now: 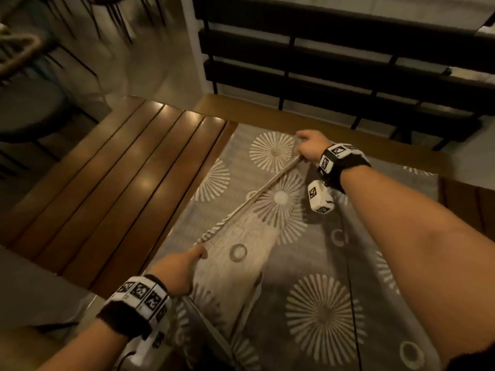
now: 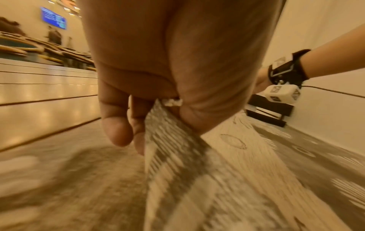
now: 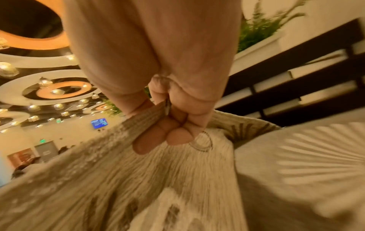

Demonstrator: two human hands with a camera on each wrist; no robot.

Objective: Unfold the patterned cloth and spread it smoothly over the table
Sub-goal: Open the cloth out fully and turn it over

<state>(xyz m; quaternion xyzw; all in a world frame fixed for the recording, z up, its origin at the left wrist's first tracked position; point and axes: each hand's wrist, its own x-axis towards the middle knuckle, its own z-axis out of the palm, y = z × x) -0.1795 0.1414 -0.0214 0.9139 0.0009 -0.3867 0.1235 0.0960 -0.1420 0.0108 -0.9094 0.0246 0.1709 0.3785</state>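
A grey patterned cloth with pale starburst and ring motifs lies over the right part of a slatted wooden table. One layer of it is lifted, its hem stretched taut between my two hands. My left hand pinches the near end of that hem. My right hand grips the far end, the fabric caught between thumb and curled fingers. The lifted flap's pale underside faces me.
The table's left slats are bare wood. A dark slatted bench or railing stands just beyond the far edge. Dark chairs stand at the left. A thin cable runs from my right wrist across the cloth.
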